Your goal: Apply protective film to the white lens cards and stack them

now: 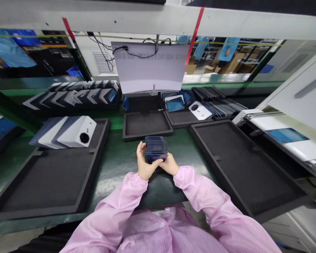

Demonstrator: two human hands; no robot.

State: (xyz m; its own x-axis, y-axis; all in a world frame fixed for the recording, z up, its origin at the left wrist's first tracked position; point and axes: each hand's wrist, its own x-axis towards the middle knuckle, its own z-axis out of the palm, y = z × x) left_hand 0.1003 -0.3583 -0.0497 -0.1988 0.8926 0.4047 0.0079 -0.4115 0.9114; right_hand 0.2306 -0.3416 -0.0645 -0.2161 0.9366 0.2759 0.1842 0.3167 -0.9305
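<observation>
- The left hand (144, 162) and the right hand (169, 165) grip one stack of dark blue panels (156, 148) between them, held on edge just above the green counter (116, 158), straight in front of the person in pink sleeves.
- The left hand's fingers curl up along the stack's left side; the right hand cups it from below and to the right. Both wrists are bent inward and the forearms converge on the stack.
- Left of the stack, a large black foam tray (50, 182) carries a short leaning row of white camera-backed covers (76, 131) at its far end; most of its bed is bare.
- Right of the stack, a second large black tray (242, 165) lies with nothing in it.
- Beyond the stack sits a smaller black tray (146, 125), also bare, and behind it hangs a pale screen (150, 66).
- Further rows of dark and white covers (76, 95) stand racked behind the left tray.
- Judging by the trays, little has been laid out and the whole stack remains in hand.
</observation>
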